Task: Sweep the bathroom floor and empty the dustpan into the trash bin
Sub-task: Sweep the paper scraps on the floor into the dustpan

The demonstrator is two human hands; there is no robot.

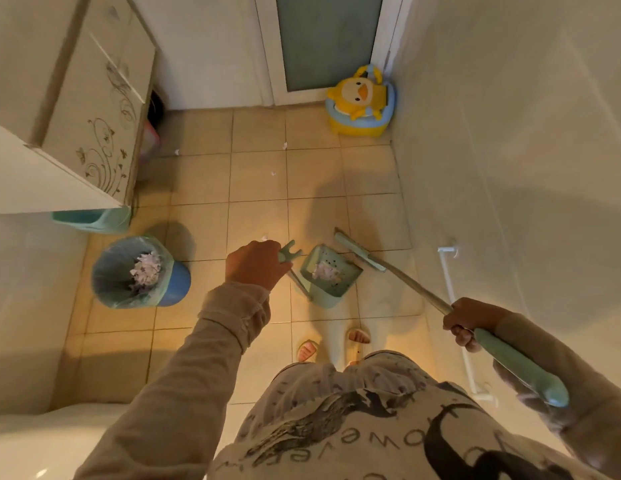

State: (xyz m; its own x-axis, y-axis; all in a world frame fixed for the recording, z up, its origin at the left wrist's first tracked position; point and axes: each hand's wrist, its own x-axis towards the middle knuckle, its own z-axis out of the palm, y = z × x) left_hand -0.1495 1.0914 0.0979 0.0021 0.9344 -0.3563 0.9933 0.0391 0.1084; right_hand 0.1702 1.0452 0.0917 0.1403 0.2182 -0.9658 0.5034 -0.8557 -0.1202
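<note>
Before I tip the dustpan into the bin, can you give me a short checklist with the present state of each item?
1. Left hand grips the pale green long-handled dustpan: ok.
2. Crumpled white paper scraps lie inside the dustpan: ok.
3. Round blue trash bin with plastic liner is open, to the left: ok.
4. Bin has room left: cannot tell; paper already inside.
5. Right hand holds the green-handled broom clear of the bin: ok.
6. Tiled floor fully swept: not ok; small scraps remain farther ahead.
</note>
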